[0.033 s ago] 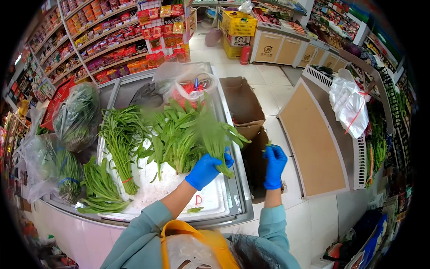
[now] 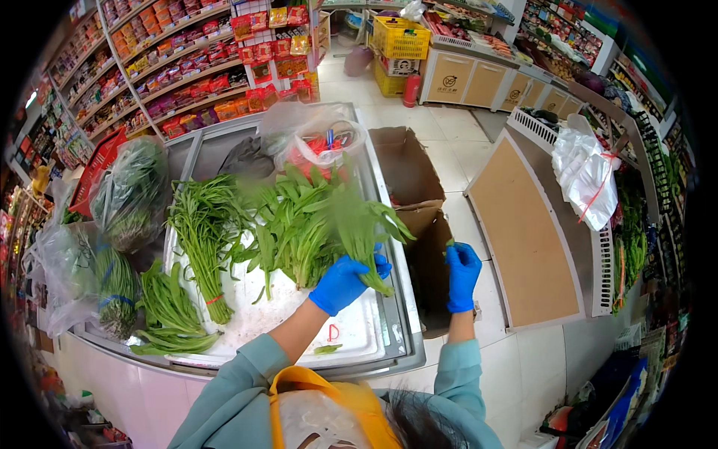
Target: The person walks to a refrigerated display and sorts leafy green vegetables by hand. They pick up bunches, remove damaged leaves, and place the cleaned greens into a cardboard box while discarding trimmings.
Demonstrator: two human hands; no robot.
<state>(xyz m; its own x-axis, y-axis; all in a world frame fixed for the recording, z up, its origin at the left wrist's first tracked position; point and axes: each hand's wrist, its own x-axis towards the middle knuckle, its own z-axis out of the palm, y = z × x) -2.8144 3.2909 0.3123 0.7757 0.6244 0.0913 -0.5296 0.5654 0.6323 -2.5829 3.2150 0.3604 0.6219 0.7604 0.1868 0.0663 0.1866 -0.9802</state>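
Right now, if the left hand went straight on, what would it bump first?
Probably the table edge, but the left hand might pass over it toward the cardboard box; height's unclear.

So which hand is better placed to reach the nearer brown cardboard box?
Likely the blue-gloved right hand: it's beside that box, pinching a small green scrap, while the blue-gloved left hand holds a leafy green bunch.

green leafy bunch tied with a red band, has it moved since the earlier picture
No. Judged against the white tray, the red-banded green bunch lies in the same place, left of the blue-gloved left hand.
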